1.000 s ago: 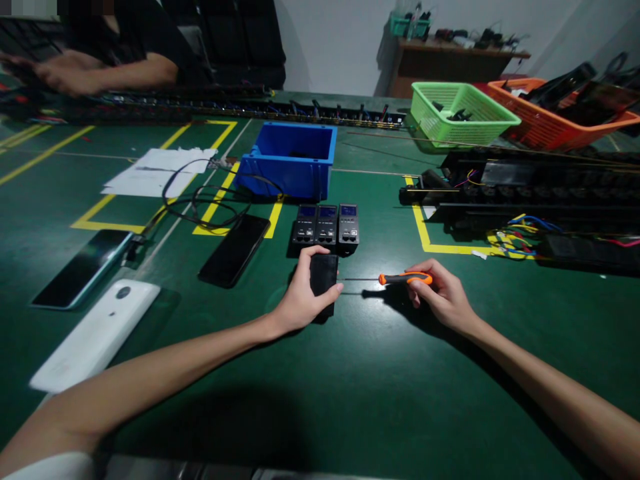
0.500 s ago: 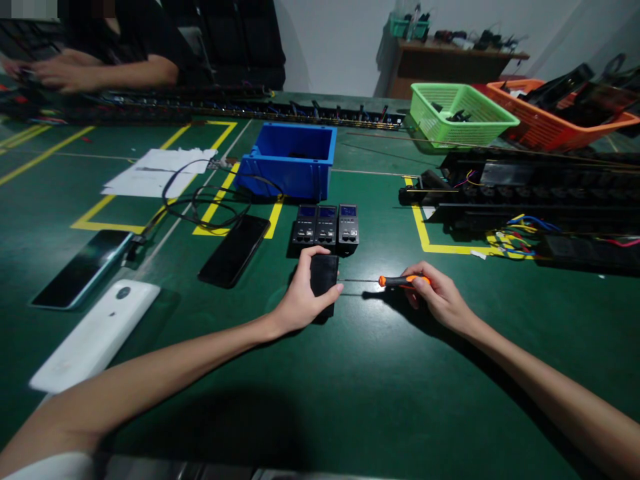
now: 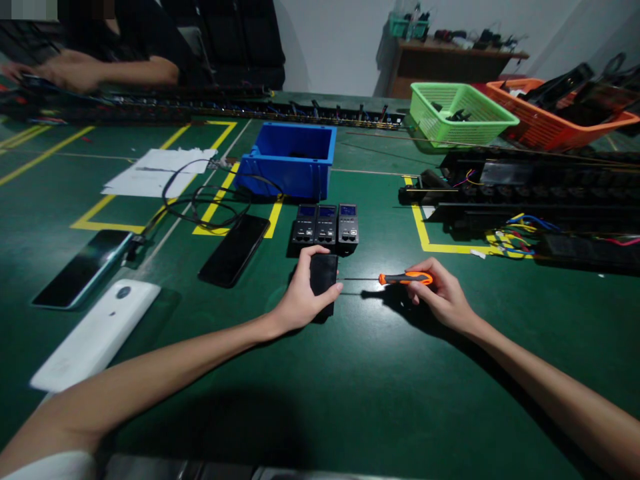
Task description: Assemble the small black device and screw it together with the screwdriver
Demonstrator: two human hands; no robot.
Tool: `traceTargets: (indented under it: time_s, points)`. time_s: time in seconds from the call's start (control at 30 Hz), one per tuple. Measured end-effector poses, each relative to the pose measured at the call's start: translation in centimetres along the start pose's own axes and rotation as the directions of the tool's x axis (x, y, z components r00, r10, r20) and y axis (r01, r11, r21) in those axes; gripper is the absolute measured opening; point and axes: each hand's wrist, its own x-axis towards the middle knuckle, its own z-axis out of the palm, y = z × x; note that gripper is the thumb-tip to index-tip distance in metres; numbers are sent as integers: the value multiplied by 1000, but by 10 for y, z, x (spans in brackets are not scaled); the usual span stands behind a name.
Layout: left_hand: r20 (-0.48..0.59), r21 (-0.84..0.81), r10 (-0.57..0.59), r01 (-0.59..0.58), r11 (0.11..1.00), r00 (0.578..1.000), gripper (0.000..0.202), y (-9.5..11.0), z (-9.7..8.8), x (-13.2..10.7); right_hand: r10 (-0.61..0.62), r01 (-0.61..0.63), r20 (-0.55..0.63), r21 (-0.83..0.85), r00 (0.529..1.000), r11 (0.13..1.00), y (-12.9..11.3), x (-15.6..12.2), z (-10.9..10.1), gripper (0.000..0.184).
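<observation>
My left hand [image 3: 300, 297] grips a small black box-shaped module [image 3: 323, 275] that rests on the green table mat [image 3: 350, 373]. My right hand [image 3: 443, 293] pinches the orange-and-black handle of a thin screwdriver [image 3: 400, 279]. Its shaft lies level and points left, with the tip at the right side of the module. Just behind the module stand three similar black modules [image 3: 326, 227] in a row, with small blue screens and ports facing me.
A blue bin [image 3: 290, 160] sits behind the modules. Two dark phones [image 3: 235, 249] [image 3: 83, 268], a white device [image 3: 95, 333], a coiled black cable [image 3: 200, 200] and papers [image 3: 150, 172] lie left. Green basket [image 3: 460, 113], orange basket [image 3: 555, 120], and wired strips [image 3: 525, 193] are right. Another person's arms [image 3: 100, 70] work far left.
My right fingers shifted slightly on the screwdriver handle, as if turning it. The left hand and module stayed put. The other person's hands moved a little.
</observation>
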Motion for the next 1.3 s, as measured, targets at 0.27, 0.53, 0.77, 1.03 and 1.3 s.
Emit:
traceTargets:
  time_s: [0.27,0.53,0.77,1.03,1.3]
  points:
    - [-1,3,0,0,1000,1000,55,0,0,0,28,-28,-17,-35,999,999,0,0,0,19]
    - [1,-2,7,-7,1000,1000,55,0,0,0,86,-89,-29,-91,996,992,0,1,-2,21]
    - [7,-2,-4,4,1000,1000,55,1,0,0,67,-65,10,-171,998,983,1,2,-2,22]
    - [9,-6,-5,5,1000,1000,56,0,0,-1,-133,129,8,-298,991,946,-1,-2,-1,22]
    - [4,-3,-2,2,1000,1000,56,-1,0,0,-43,47,22,-229,999,972,0,-1,-2,19]
